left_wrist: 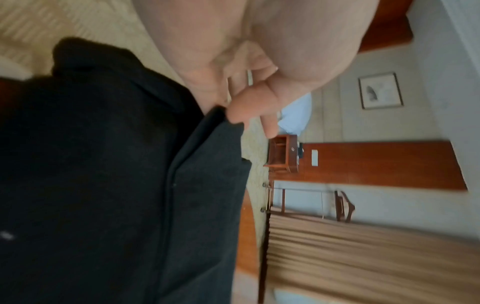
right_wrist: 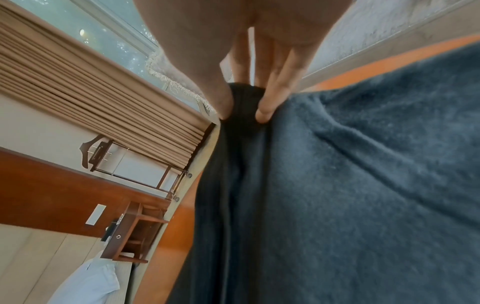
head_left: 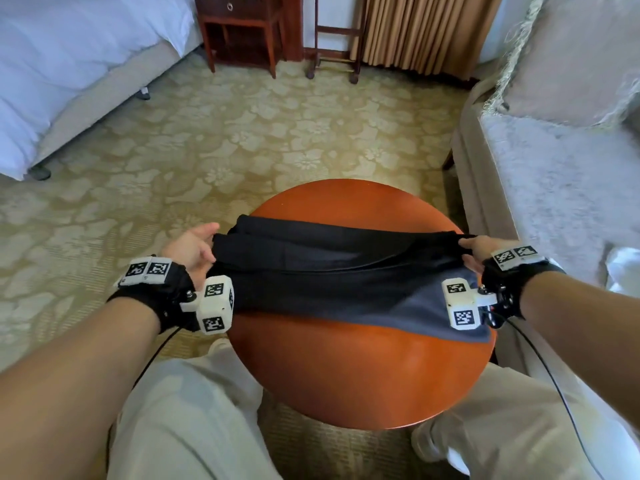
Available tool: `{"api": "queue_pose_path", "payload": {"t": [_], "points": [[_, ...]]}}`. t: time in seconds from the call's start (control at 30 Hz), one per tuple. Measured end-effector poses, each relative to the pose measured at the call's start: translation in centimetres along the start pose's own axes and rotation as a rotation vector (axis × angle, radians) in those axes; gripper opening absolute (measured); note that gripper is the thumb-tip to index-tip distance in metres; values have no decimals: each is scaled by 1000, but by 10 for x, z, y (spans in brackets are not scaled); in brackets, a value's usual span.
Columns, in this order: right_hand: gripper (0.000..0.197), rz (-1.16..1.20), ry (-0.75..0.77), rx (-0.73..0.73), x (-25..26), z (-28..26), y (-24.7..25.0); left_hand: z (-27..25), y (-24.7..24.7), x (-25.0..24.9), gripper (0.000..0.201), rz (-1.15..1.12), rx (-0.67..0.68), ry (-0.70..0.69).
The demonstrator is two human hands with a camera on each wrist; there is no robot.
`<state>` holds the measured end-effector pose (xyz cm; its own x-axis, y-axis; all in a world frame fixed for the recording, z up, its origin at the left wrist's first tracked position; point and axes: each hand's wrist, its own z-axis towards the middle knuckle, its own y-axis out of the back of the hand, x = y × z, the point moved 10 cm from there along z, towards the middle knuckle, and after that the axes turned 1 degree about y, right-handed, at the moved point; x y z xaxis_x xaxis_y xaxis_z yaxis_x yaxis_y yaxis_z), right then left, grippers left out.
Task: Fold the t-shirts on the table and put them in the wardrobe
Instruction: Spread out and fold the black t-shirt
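T-shirt (head_left: 332, 268) on table (head_left: 363, 368), sofa (head_left: 554, 174) beside.

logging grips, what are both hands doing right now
Left hand: pinches the black t-shirt at its left end.
Right hand: pinches its right end.

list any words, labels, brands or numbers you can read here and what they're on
No readable words, brands or numbers in any view.
Wrist marker blocks: black-and-white square code patterns only, no letters.
Framed picture on the wall: a dark drawing, no legible caption.
White wall plate: blank as far as the blur shows.
Black t-shirt: no print or tag visible.
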<state>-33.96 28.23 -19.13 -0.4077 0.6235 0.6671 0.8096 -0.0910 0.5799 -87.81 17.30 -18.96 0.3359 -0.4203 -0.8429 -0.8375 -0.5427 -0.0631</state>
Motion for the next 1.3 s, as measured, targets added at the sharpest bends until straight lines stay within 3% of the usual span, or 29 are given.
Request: {"api": "queue_pose_path", "payload": {"t": [0.1, 0.17, 0.23, 0.37, 0.6, 0.73, 0.97, 1.1, 1.3], "points": [[28, -76, -41, 51, -5, -6, -7, 8, 3, -4, 71, 262, 29, -107], [39, -51, -14, 90, -2, -11, -9, 11, 0, -7, 66, 405, 91, -192], [45, -111, -25, -8, 1, -23, -4, 9, -3, -9, 68, 471, 105, -220], [85, -109, -16, -135, 8, -37, -5, 3, -5, -17, 46, 588, 1, -302], [59, -258, 33, -71, 20, -54, -20, -5, 4, -43, 11, 529, -173, -477], [61, -356, 9, -74, 19, -56, -23, 1, 9, -60, 6, 344, -249, -432], [63, -145, 3, -208, 30, -42, -12, 33, 1, -67, 12, 201, -218, -257], [72, -76, 0, -200, 27, -30, -18, 53, -9, -54, 21, -92, -138, -176], [61, 58, 54, -272, 44, -60, -1, 56, -2, -45, 19, -30, -85, -194]]}}
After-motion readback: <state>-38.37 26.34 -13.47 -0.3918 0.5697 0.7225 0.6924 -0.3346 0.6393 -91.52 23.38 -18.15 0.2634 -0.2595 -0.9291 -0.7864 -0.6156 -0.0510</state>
